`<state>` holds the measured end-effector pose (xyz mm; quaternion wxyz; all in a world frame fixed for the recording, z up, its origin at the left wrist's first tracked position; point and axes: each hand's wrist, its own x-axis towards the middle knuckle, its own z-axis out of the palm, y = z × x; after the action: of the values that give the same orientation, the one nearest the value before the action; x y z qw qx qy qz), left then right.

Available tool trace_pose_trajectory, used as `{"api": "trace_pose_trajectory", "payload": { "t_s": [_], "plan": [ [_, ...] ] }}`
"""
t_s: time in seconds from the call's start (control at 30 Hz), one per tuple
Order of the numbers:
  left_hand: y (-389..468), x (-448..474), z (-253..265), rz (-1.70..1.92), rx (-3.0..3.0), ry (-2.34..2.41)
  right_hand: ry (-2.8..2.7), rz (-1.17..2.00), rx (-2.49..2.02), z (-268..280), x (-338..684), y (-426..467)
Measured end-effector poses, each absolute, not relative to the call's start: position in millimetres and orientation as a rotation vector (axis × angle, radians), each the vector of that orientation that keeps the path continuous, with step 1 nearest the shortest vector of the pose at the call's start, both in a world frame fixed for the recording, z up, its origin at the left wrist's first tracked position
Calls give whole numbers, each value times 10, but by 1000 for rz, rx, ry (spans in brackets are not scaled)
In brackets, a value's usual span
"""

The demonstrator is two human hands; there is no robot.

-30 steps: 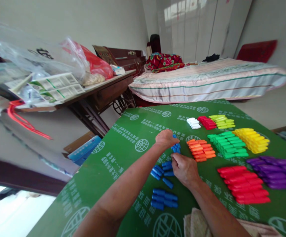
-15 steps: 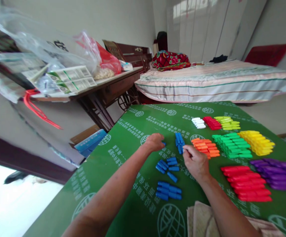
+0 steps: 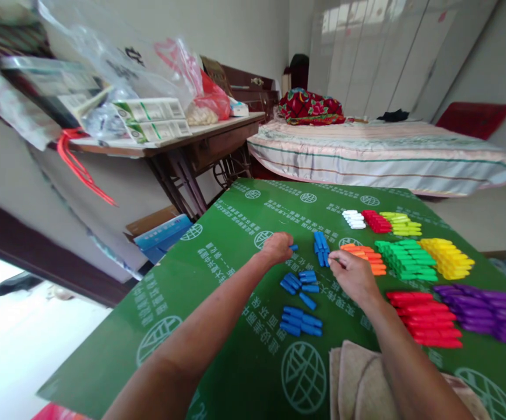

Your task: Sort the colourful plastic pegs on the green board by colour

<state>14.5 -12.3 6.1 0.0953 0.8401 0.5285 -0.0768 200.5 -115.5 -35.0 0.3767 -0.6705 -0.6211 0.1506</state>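
My left hand [image 3: 278, 248] is closed over the green board, with the end of a short blue plastic stick [image 3: 294, 247] poking out from its fingertips. To its right lies a small stack of blue sticks [image 3: 321, 248], thick at one end and narrower at the other. My right hand [image 3: 354, 273] is at that stack's near right side, thumb and fingertips pinched together; whether anything is in the pinch is hidden. Nearer to me lie a loose blue cluster [image 3: 299, 281], a single blue stick [image 3: 308, 301] and a neat blue block [image 3: 301, 322].
Stacked orange [image 3: 369, 256], green [image 3: 404, 259], yellow [image 3: 447, 258], red [image 3: 423, 318] and purple [image 3: 482, 309] sticks lie rightward; white, dark red and lime ones behind. A folded beige cloth [image 3: 353, 373] lies at the near edge. A sewing-machine table [image 3: 218, 133] and bed [image 3: 375, 149] stand beyond.
The view has shifted a little, so the whole scene sits differently. Both hands stay near the same blue stack. Slightly more of the blue stick at my left fingertips shows.
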Motion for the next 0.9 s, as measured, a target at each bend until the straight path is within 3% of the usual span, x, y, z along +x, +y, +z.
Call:
{"api": "trace_pose_trajectory", "payload": {
  "t_s": [0.27,0.53,0.9],
  "plan": [
    [-294,-69,-9,-92,2444,1603,-2017,446,-1874,-87,1757,-1365],
    [-466,-288,-232,214,2459,1654,-2264,294,-2041,97,1088,-1403],
    [-573,-354,-430,461,2450,1623,-2369,104,-2044,98,898,-1437]
  ]
}}
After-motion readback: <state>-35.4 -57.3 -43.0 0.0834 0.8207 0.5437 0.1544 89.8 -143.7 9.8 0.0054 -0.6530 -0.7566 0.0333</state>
